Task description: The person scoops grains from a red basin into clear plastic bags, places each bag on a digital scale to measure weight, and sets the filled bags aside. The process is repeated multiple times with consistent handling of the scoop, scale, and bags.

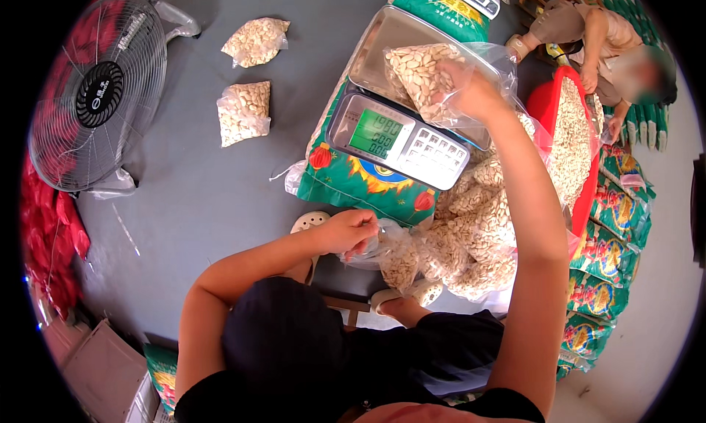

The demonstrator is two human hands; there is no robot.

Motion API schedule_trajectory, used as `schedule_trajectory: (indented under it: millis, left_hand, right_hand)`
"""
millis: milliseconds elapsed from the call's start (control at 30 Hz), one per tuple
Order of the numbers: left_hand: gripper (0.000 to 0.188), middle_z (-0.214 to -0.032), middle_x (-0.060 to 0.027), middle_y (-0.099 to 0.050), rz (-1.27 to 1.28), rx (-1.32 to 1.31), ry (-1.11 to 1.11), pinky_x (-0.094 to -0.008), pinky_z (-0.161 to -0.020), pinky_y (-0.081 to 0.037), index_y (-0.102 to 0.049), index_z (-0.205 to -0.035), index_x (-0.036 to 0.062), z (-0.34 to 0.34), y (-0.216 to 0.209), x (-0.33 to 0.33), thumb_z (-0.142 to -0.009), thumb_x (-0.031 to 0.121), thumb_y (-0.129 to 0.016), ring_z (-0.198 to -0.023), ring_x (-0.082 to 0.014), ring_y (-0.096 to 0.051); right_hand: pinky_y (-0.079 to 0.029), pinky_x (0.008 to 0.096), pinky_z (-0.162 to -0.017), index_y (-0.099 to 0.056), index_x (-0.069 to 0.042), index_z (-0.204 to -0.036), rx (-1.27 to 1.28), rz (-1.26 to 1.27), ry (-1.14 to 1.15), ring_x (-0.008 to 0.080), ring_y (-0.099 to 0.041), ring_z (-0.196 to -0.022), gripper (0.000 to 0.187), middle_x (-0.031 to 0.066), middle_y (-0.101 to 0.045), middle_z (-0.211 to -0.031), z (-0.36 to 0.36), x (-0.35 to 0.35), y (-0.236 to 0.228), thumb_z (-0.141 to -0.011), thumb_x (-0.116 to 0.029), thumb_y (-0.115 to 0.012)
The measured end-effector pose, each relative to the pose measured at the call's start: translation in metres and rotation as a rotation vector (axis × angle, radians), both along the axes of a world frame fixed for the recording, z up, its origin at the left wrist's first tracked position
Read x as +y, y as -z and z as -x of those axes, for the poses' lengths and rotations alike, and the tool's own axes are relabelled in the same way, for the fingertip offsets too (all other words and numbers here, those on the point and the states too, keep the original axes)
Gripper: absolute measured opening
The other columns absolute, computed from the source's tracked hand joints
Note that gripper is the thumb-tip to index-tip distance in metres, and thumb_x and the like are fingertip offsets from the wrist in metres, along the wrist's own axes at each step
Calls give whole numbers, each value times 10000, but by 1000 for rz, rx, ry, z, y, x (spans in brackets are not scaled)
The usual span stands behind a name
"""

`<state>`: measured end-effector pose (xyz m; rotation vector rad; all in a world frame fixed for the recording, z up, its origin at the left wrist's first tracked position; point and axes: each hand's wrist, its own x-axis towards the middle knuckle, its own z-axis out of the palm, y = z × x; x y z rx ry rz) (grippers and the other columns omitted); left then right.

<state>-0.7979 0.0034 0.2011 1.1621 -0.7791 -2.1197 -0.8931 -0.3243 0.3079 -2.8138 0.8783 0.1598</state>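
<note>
A clear plastic bag of white pumpkin seeds (418,68) lies tilted on the metal tray of a digital scale (401,140). My right hand (471,92) is at its open mouth with curled fingers gripping it; loose film spreads around my wrist, and the fingertips are partly hidden. Closer to me, my left hand (351,232) is closed, beside the clear top of another seed bag (399,265). Whether it pinches that film I cannot make out. Under the scale is a green printed sack (331,176).
Two filled seed bags (256,42) (245,114) lie on the grey floor left of the scale. Several more bags (478,224) are heaped at right, against a red tub (588,180) of seeds. Another person (599,37) works beyond it. A fan (99,92) stands at left.
</note>
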Motion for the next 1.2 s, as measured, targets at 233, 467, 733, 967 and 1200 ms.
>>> schedule_trajectory:
  millis: [233, 467, 733, 967, 1200]
  left_hand:
    - [170, -615, -63, -559, 4, -94, 119, -271, -402, -417, -479, -967, 54, -1, -4, 1, -1004, 218, -453, -436, -136, -528]
    - [177, -619, -63, -565, 12, -61, 58, -273, -406, -419, -499, -957, 46, -1, -4, 0, -991, 218, -469, -437, -140, -533]
    - [201, -641, -55, -570, -29, 12, 12, -271, -407, -434, -527, -950, 44, 8, 3, -5, -981, 238, -485, -449, -126, -524]
    - [188, -615, -56, -553, -18, 13, -42, -267, -393, -426, -490, -950, 49, 13, 2, -4, -1001, 229, -468, -423, -111, -491]
    - [163, -629, -48, -562, 14, 81, -179, -272, -419, -437, -482, -973, 56, 25, 9, -5, -1006, 209, -437, -435, -125, -520]
  right_hand:
    - [-486, 464, -885, -511, -86, -1241, 186, 162, 56, 377, -600, -1064, 466, 193, -660, -1064, -15, 14, 12, -831, -274, -627]
    - [-507, 465, -815, -567, -136, -1165, 229, 102, 32, 376, -638, -962, 345, 169, -673, -1037, -22, -41, 22, -866, -308, -564]
    - [-440, 300, -492, -572, -77, -1132, -332, -458, 552, 170, -582, -608, 353, 56, -614, -807, 12, -59, 7, -886, -324, -630]
    - [-287, 211, -341, -531, -75, -1140, -810, -923, 798, 85, -464, -466, 292, 24, -549, -746, 73, 21, -57, -920, -248, -614]
    - [-343, 236, -364, -572, -97, -1040, -373, -1585, 864, 104, -454, -454, 174, 67, -578, -770, 130, 185, 4, -913, -199, -634]
